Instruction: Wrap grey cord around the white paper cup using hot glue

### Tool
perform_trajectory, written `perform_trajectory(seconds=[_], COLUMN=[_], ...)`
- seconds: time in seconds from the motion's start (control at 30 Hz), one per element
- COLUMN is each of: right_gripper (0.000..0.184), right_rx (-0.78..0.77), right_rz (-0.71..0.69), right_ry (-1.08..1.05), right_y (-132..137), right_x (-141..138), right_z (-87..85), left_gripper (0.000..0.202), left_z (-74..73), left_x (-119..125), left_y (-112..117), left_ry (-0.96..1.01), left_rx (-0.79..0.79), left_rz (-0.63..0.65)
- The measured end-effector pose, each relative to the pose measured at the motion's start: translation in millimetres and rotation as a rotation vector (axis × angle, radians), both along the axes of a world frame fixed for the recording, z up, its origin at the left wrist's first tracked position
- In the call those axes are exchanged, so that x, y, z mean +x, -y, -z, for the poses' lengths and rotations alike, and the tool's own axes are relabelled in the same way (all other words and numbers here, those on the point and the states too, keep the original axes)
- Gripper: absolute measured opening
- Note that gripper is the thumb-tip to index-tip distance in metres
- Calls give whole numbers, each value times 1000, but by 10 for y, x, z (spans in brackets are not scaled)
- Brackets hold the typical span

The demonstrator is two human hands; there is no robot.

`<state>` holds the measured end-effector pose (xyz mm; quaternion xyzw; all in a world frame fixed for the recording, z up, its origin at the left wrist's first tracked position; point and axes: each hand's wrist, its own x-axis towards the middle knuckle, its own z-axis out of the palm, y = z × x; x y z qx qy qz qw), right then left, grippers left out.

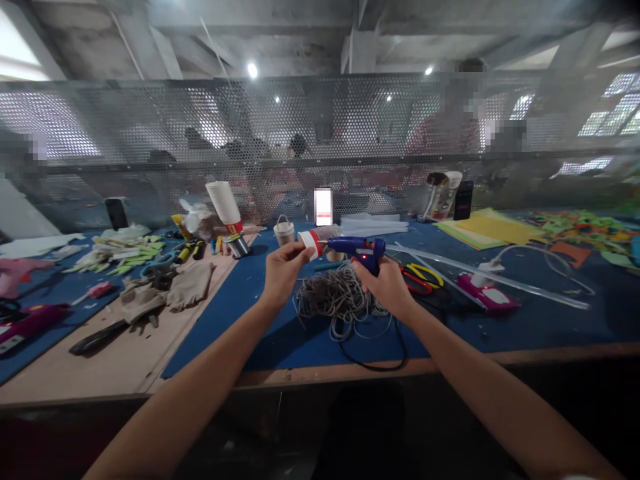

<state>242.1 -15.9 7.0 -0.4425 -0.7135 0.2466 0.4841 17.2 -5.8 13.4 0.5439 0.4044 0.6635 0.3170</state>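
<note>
Held sideways in my left hand [285,269] is a paper cup [311,244] with a white and red surface; my fingers are closed on it. My right hand [388,283] grips a blue glue gun [357,249], whose small red light is lit. The gun's nozzle points left, close to the cup's side; whether it touches I cannot tell. Under both hands lies a tangled heap of grey cord [337,297] on the blue mat. Behind the cup stands a small cup with a handle [284,231], partly wrapped in cord.
Red and yellow handled tools [423,277] lie right of the cord. Further right are clear glue sticks [500,275], a pink power strip [487,292] and coloured sheets [490,228]. Stacked paper cups [223,203] and work gloves [190,285] are left. A perforated metal screen [350,127] stands behind.
</note>
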Motion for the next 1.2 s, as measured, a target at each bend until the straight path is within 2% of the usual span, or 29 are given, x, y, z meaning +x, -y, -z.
perform_trajectory(seconds=[0.27,0.5,0.8,1.2], right_gripper=[24,29,31,35], right_rx=[33,87,64,131], right_rz=[28,129,84,97], right_ry=[25,195,203,262], right_y=[23,3,-14,-34], right_x=[-29,-24,0,3], right_z=[-8,-21,0,38], left_gripper=[26,28,25,25], left_z=[-1,48,63,18], left_x=[16,-7,0,6], left_y=[9,-33,-27,-3], left_ry=[-19,-84,-111,-151], left_rx=[9,36,61,65], left_rz=[-19,-35,-45,-67])
